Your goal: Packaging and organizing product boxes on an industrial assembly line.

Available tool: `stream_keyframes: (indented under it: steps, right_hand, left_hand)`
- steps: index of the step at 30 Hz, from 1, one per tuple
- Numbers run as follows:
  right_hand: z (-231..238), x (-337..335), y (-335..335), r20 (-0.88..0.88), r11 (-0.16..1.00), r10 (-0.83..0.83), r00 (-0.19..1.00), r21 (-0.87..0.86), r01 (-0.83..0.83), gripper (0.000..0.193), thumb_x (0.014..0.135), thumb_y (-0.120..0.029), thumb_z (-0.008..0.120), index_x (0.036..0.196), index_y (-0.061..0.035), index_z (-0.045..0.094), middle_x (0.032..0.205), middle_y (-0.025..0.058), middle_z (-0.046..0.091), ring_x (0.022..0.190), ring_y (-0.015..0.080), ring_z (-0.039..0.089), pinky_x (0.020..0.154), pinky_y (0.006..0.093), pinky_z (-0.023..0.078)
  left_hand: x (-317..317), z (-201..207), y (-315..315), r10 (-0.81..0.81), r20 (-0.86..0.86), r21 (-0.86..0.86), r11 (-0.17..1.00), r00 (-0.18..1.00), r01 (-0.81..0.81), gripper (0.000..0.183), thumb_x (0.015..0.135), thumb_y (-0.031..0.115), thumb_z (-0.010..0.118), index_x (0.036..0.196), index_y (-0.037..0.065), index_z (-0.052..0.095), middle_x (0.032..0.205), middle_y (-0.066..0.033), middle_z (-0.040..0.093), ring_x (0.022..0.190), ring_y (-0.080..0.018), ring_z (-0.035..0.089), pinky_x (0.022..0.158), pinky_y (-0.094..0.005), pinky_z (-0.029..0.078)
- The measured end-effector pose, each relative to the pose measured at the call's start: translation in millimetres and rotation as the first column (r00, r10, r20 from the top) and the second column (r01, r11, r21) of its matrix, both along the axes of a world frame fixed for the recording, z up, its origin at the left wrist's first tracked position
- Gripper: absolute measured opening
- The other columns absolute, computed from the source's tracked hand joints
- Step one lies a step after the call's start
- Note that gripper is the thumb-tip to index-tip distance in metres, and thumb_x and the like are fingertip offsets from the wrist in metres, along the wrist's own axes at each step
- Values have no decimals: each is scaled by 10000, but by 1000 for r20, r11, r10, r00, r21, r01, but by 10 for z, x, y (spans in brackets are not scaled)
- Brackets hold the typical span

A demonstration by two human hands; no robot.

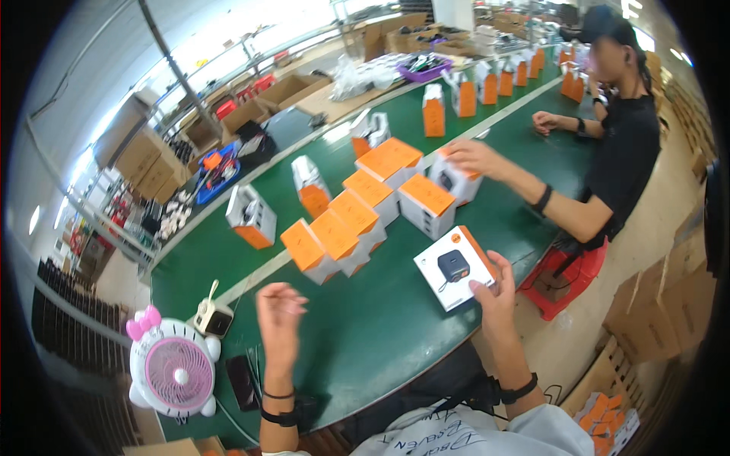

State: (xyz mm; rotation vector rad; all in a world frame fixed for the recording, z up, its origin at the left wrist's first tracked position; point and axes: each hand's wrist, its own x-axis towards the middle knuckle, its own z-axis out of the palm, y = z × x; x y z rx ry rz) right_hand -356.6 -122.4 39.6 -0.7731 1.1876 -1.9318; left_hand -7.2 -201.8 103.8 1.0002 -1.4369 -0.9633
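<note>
My right hand (497, 298) grips a white product box (449, 270) by its right edge, the thumb on its front. That box has an orange side, and its face shows a dark, rounded device with a strap. Held over the green table (365, 342), it is tilted toward me. My left hand (281, 313) hovers above the table at the left, fingers loosely curled and nothing visible in them. Beyond it, several closed boxes with orange tops (332, 232) stand in a cluster. A co-worker's hand (475, 158) touches another box (455, 179) at the cluster's right end.
Open white-and-orange boxes (252, 216) run along the table's far side. At the left are a pink-and-white fan (180, 366), a cream device with a strap (214, 318) and a dark phone (242, 382). A person in black (635, 152) sits at the right by a red stool (566, 281).
</note>
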Motion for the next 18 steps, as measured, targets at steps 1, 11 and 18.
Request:
stream_keyframes:
  steps: [1,11,18]
  right_hand:
    - [82,163,76,-27,999,51,998,-4,-51,715,867,53,727,1484,-10,371,1358,181,570,1219,214,618,1006,366,561]
    - [458,1080,193,-51,837,533,845,181,-517,696,896,-139,828,1500,-34,496,1403,135,577,1050,228,729,771,313,634]
    - [176,913,-306,-782,787,453,428,125,-605,963,683,-277,969,1492,-84,482,1303,170,652,1174,334,664,977,384,529]
  left_hand:
    - [-136,73,226,-94,21,-18,995,995,94,571,943,260,773,1380,41,479,1222,-78,567,1123,-205,617,926,-344,528]
    - [-173,-46,571,-153,541,-89,967,827,237,781,775,161,891,1457,69,520,1379,-180,565,1281,-361,575,1084,-431,465]
    - [-107,144,289,-382,560,24,894,735,447,685,776,244,916,1346,47,591,1299,-159,623,1188,-320,629,996,-399,514]
